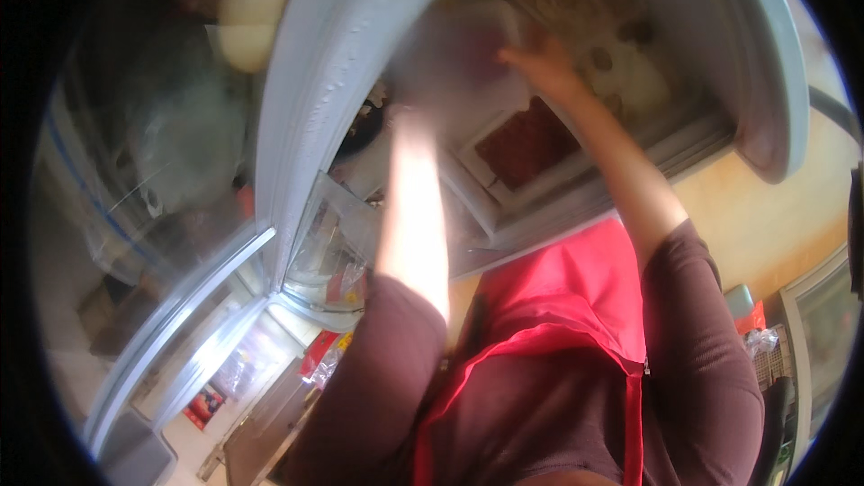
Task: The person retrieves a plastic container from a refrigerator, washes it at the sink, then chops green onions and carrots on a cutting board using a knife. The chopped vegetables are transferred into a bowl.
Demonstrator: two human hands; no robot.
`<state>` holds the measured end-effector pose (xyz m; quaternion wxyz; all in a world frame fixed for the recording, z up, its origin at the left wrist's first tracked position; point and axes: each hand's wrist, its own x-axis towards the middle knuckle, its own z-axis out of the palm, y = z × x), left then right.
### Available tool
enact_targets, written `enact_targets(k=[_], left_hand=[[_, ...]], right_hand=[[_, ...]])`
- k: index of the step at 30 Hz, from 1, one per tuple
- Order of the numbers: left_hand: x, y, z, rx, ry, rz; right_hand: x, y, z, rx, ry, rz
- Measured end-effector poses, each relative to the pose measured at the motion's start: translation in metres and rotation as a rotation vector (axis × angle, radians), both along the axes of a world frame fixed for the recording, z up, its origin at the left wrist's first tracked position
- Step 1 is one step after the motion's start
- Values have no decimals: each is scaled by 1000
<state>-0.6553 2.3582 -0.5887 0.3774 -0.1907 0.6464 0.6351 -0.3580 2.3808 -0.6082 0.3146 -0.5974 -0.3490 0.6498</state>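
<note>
Both my arms reach down into a deep case with pale walls, perhaps a chest freezer. My right hand (543,67) is at the right side of a blurred, translucent bag or tray (472,61) with something dark reddish in it; a finger or thumb points left across its edge. My left hand (405,115) is at the lower left of that same item, washed out by glare and haze, so its fingers are hidden. Below the item, between my forearms, a dark red-brown block of food (526,143) lies in a pale rectangular tray.
The case's pale frame (324,81) rises left of my arms, beside a glass panel with metal edging (182,324). A dark bowl (364,125) holds pale pieces near my left hand. More food (621,74) lies at the right, below the case's curved rim (776,81).
</note>
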Motion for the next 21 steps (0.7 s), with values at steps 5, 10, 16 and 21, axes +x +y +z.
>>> enact_targets(k=[5,10,16,21], left_hand=[[44,39,31,215,-32,146],[52,52,51,278,-39,162],[47,68,64,342,-61,195],[56,84,64,370,-88,187]], right_hand=[[37,-1,63,-7,-133,118],[34,-8,58,355,-113,-111],[23,12,63,221,-4,86],[-15,57,-7,162,-65,181]])
